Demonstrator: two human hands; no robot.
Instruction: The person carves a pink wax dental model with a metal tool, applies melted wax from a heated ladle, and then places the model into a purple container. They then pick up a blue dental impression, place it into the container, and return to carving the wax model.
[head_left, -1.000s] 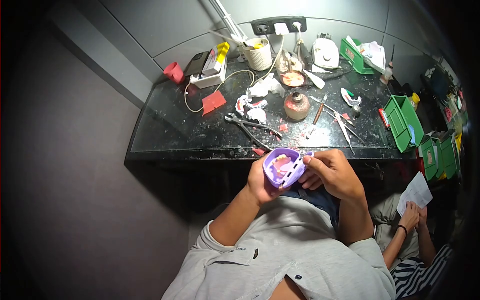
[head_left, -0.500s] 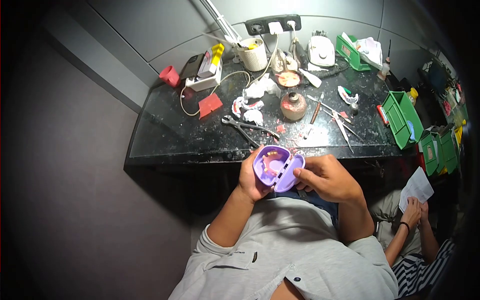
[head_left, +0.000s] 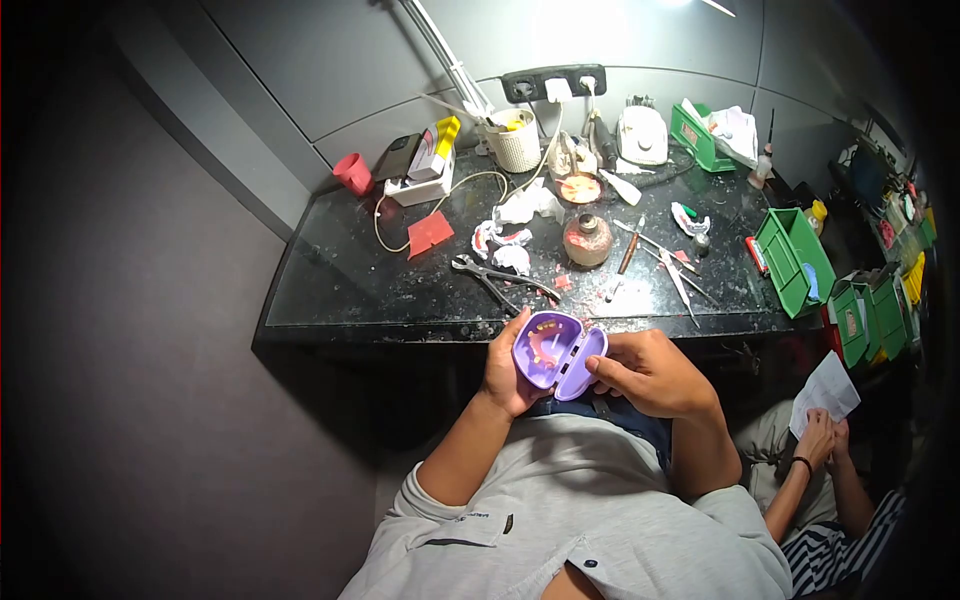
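A purple hinged case [head_left: 563, 372] is held in front of the table's near edge, its lid swung toward the right. Inside its left half lies a pink dental piece [head_left: 541, 346] with yellowish teeth. My left hand [head_left: 508, 373] wraps round the left side of the case. My right hand [head_left: 655, 372] grips the lid, thumb on its inner face and the other fingers partly hidden behind it.
Pliers [head_left: 503, 279], a round burner jar [head_left: 587, 241], tweezer-like tools [head_left: 677, 283], a red sheet [head_left: 430, 233] and white-red moulds lie on the black table [head_left: 340, 290]. A green bin [head_left: 793, 262] stands right. A co-worker's hands [head_left: 820, 440] hold paper at lower right.
The view has shifted, so the table appears slightly lower. The lid looks tilted up more from the side, narrower than before. Both hands still hold the case.
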